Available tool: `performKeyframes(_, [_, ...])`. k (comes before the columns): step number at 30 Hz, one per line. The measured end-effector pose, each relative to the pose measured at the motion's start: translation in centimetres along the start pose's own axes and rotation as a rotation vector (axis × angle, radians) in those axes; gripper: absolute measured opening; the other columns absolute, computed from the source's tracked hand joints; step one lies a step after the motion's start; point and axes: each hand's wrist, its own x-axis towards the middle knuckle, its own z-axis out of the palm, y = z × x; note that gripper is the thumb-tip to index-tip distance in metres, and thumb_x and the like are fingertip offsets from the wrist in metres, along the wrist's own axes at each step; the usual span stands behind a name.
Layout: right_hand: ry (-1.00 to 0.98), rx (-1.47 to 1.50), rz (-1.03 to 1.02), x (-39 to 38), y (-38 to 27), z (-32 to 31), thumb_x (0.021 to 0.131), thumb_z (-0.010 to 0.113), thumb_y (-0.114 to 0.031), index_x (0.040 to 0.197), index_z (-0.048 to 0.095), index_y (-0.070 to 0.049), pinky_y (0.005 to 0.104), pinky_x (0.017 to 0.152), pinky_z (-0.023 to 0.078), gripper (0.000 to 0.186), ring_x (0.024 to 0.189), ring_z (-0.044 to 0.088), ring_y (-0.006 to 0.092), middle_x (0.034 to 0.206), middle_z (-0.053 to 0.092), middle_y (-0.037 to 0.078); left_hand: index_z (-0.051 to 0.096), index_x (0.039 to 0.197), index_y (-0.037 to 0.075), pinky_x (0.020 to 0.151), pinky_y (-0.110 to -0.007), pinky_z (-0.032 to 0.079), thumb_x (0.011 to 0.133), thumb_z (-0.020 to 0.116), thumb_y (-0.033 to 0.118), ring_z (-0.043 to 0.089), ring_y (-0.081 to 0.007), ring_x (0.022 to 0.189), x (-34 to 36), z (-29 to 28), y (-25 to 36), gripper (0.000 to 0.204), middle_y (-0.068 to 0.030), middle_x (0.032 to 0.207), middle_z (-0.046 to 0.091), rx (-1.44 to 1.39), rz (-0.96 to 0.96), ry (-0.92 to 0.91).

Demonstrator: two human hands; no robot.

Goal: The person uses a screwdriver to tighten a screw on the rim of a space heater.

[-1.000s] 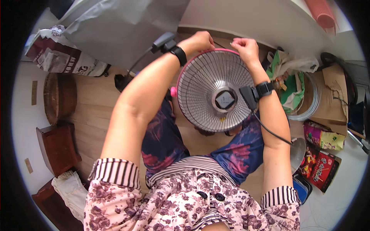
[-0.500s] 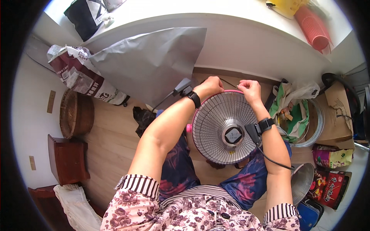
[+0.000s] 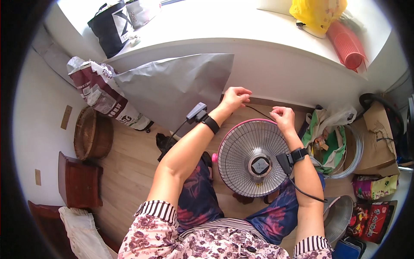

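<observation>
My left hand [image 3: 235, 97] is above the heater's upper left, its fingers loosely bent and apart beside a thin black cord [image 3: 258, 109]. My right hand [image 3: 283, 118] pinches that cord near its end, above the rim. The round heater [image 3: 233, 151], with a wire guard, pink rim and pink side knob, is tilted face up between my legs. Both wrists carry black straps with small devices and cables.
Behind stand a grey sheet [image 3: 172, 82], a printed sack [image 3: 99, 90] and a white ledge [image 3: 207, 26] with bags. A basket [image 3: 92, 138] and wooden furniture [image 3: 77, 181] are left; a green bag [image 3: 323, 142], wire coil [image 3: 353, 155], cardboard [image 3: 375, 125] and metal bowl [image 3: 338, 220] are right.
My view has tilted up, showing more of the ledge. My left hand has moved up and left off the heater's rim, away from my right hand, and its fingers have loosened.
</observation>
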Motion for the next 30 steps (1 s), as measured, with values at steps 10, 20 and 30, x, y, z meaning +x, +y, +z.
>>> performKeyframes(10, [0.029,0.020,-0.072,-0.2,0.4,-0.9,0.066,0.072,-0.011,0.073,0.069,0.001,0.0322,0.070,0.051,0.015,0.072,0.067,0.0207,0.080,0.070,0.014,0.067,0.099,0.007,0.067,-0.030,0.053,0.081,0.057,0.002,0.065,-0.0172,0.079,-1.5,-12.6,8.5,0.021,-0.0088,0.103,0.063,0.631,0.259,0.547])
performKeyframes(20, [0.008,0.029,-0.065,-0.5,1.0,-1.1,0.066,0.072,-0.009,0.074,0.069,0.001,0.0313,0.069,0.050,0.013,0.071,0.066,0.0180,0.080,0.070,0.012,0.051,0.124,0.016,0.095,-0.042,0.043,0.078,0.049,0.000,0.051,-0.0332,0.114,-1.8,-22.2,5.7,0.049,-0.0153,0.122,0.051,1.235,0.003,0.563])
performKeyframes(30, [-0.029,0.024,-0.025,-0.8,1.4,-0.6,0.066,0.071,-0.008,0.071,0.069,0.002,0.0311,0.069,0.051,0.011,0.073,0.066,0.0179,0.081,0.070,0.012,0.069,0.076,0.012,0.073,-0.036,0.051,0.072,0.060,0.008,0.064,-0.0300,0.081,0.5,-25.0,6.7,0.010,-0.0104,0.081,0.067,1.158,0.076,0.684])
